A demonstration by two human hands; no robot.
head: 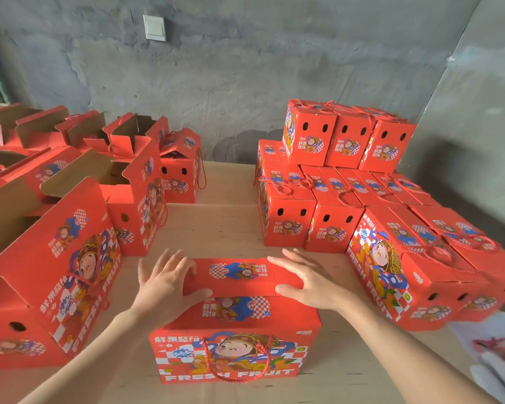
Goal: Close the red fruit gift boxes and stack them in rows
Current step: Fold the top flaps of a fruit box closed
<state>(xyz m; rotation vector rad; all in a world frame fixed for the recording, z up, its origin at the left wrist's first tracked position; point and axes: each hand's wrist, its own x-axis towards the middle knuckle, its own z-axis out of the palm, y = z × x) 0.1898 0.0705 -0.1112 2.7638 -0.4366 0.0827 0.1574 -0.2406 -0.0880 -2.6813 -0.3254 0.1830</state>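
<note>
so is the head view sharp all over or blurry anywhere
Head view: sharp in the centre, on the red cardboard gift box under the left hand and right hand; blurred at the right edge, where stacked red boxes smear; no glare.

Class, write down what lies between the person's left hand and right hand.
In the head view, the top flap of the red fruit gift box lies between the left hand and right hand, which both rest on it.

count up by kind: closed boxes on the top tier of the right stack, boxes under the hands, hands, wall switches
top-tier boxes: 3
box under the hands: 1
hands, left hand and right hand: 2
wall switch: 1
total: 7
</note>
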